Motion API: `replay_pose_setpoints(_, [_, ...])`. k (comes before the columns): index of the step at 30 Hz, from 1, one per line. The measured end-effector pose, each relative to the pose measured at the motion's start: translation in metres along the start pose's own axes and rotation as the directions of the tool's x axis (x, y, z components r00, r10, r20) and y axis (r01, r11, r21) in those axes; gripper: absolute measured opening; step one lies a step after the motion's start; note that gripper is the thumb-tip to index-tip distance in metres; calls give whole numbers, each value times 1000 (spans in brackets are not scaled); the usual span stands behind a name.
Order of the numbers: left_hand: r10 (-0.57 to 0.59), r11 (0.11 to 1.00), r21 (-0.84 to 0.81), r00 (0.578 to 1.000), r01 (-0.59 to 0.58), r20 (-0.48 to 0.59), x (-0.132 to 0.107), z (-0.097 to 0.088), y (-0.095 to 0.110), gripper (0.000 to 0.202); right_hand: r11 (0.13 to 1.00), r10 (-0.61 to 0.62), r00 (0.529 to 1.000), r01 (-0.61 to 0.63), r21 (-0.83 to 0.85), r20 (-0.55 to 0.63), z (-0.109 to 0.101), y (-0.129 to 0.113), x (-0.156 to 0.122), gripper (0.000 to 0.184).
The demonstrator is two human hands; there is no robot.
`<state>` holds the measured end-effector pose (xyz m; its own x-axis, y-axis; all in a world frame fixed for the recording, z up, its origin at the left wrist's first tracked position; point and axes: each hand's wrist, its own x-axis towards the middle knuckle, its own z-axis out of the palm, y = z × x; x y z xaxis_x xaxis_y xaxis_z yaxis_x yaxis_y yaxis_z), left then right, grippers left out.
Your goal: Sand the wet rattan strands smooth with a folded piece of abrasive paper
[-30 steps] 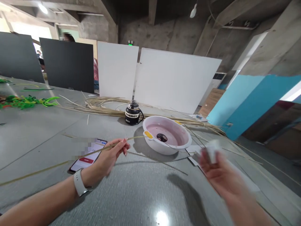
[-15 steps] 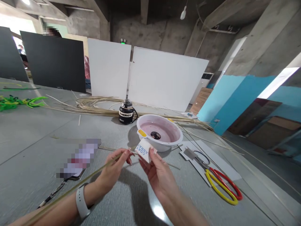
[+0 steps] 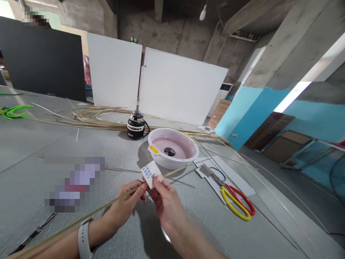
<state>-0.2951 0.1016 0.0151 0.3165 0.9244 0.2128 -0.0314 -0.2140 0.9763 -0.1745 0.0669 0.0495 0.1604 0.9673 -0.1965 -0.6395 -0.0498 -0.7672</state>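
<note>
My left hand [image 3: 130,201] is closed around a long, thin cane strip [image 3: 99,210], which runs back along my forearm to the lower left. In my right hand [image 3: 164,194] is a piece of sandpaper [image 3: 151,174], pinched by thumb and fingers, its white back printed with blue letters. The strip goes in behind the sandpaper and comes out to its right, near the basin. My hands nearly touch each other. Whether the sandpaper is folded fully round the strip is hidden.
Behind my hands stands a white basin [image 3: 176,164] of pinkish water with a dark round thing inside. Scissors [image 3: 229,196] with red and yellow handles lie right, on white sheets. A black bottle [image 3: 135,126], a bundle of cane [image 3: 99,118] and a blurred phone [image 3: 78,183] are around.
The cane strip now shows beyond the sandpaper, up toward the basin. The sandpaper is turned slightly in my right hand. My view has swung right, so things appear farther left.
</note>
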Motion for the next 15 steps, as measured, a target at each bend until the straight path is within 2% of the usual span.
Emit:
replay_pose_setpoints(4, [4,999,48,1000,-5,26,-1,0,0,35,1000,4,1000,-4,-16,-10,-8,3,4,31])
replay_pose_setpoints(7, [-12,997,75,999,9,42,0,-7,7,34,999,-22,999,21,-28,-36,-20,-9,15,32])
replay_pose_setpoints(10, [-22,993,112,999,19,32,2,-23,15,36,995,-103,986,100,-31,-130,-43,-40,31,27])
replay_pose_setpoints(13, [-51,986,161,999,47,19,1,-45,16,38,987,-162,945,152,-56,-283,-76,-79,44,13])
replay_pose_setpoints(15, [-95,983,162,995,91,14,-3,-59,11,39,983,-181,918,168,-67,-352,-99,-100,48,10])
